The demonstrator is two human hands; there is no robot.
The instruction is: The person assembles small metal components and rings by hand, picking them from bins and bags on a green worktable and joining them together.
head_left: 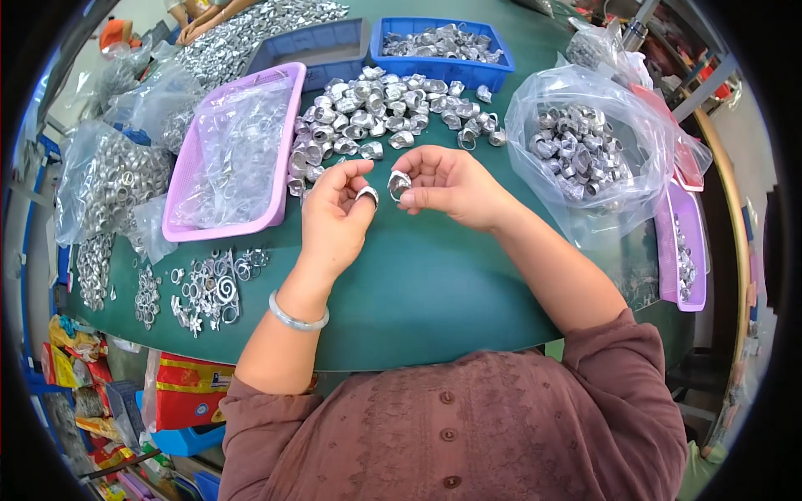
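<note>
Over the green table, my left hand (336, 209) pinches a silver ring (368, 194) between thumb and fingers. My right hand (451, 188) grips another silver ring (398, 184), its band facing my left hand. The two rings are close together but apart. Just beyond both hands spreads a loose pile of chunky silver rings (376, 108). On the right, an open clear plastic bag (535, 184) holds more of these rings (576, 154).
A pink basket (175, 209) lined with clear plastic stands at left, near filled bags (125, 179). Small metal pieces (209, 288) lie nearer me. Blue trays (493, 75) stand behind the pile. A purple basket (693, 296) sits far right. Another person's hands (196, 29) work at the far left.
</note>
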